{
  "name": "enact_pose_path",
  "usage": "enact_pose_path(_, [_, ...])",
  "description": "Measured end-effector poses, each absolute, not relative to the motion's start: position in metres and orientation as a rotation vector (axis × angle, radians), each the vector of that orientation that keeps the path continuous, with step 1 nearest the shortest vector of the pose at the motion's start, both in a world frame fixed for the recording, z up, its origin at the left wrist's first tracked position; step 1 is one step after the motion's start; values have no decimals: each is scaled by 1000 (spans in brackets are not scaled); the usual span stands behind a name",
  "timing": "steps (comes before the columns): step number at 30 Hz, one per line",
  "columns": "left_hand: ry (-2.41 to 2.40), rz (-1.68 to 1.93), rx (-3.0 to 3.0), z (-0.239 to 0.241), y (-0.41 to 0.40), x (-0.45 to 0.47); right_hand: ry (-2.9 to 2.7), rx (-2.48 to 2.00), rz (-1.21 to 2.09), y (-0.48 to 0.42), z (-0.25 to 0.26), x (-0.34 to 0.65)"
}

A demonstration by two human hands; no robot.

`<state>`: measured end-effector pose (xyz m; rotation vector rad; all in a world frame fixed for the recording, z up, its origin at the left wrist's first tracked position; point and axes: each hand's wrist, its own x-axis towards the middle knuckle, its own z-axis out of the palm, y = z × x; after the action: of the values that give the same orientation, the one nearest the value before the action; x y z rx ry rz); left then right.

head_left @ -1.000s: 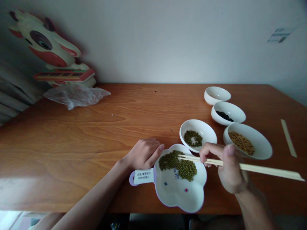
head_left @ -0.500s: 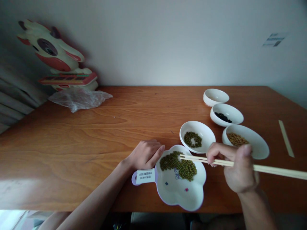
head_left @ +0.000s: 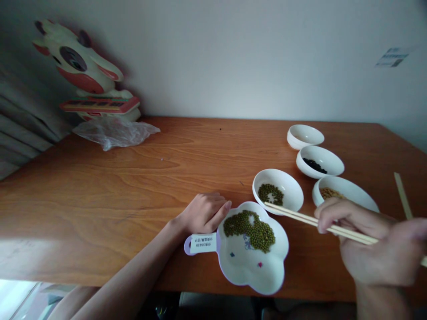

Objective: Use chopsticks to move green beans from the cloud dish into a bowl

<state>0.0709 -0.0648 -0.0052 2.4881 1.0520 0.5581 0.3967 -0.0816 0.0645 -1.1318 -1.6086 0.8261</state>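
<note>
Chopsticks (head_left: 296, 216) at bowl rim, green beans (head_left: 262, 235) partly shared out

Right hand (head_left: 373, 244) pinches the chopsticks, grip closed on them; tips nearly together at the near rim of the green-bean bowl (head_left: 292, 191). Can't tell if a bean is between them. Left hand (head_left: 205, 213) lies palm down, fingers loosely curled, thumb by the tray (head_left: 247, 273); can't tell whether it holds the edge.

Progress, judged: partway. A smaller batch sits in the green-bean bowl; the bigger heap is left in the tray's upper half. Tan beans (head_left: 328, 193) and black pieces (head_left: 314, 166) have their own bowls. Far bowl (head_left: 306, 134): contents unclear.

Materials: bowls round, white, glossy, maybe ceramic. Tray flower-shaped, pale with lilac rim, likely plastic, paper label (head_left: 204, 243) on handle. Beans small, hard-looking, roundish. Chopsticks pale wood, slim. Worktop (head_left: 187, 164) brown, wood-grained. Clear crinkled bag (head_left: 116, 133) far left, below a cow toy (head_left: 90, 82).
</note>
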Motion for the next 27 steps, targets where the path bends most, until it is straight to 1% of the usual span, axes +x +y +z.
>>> enact_pose_path(3, [1049,567,2479,-5,-65,71,-1775,-1116,952,-83,57,386])
enact_pose_path(7, [1049,562,2467,-5,-65,70,-1832,-1144,1014,-80,44,378])
enact_pose_path(22, [1049,560,2469,-6,-65,70,-1869,-1107,902,-76,39,370])
enact_pose_path(27, [1047,554,2473,-7,-65,71,-1855,-1089,913,-76,33,372])
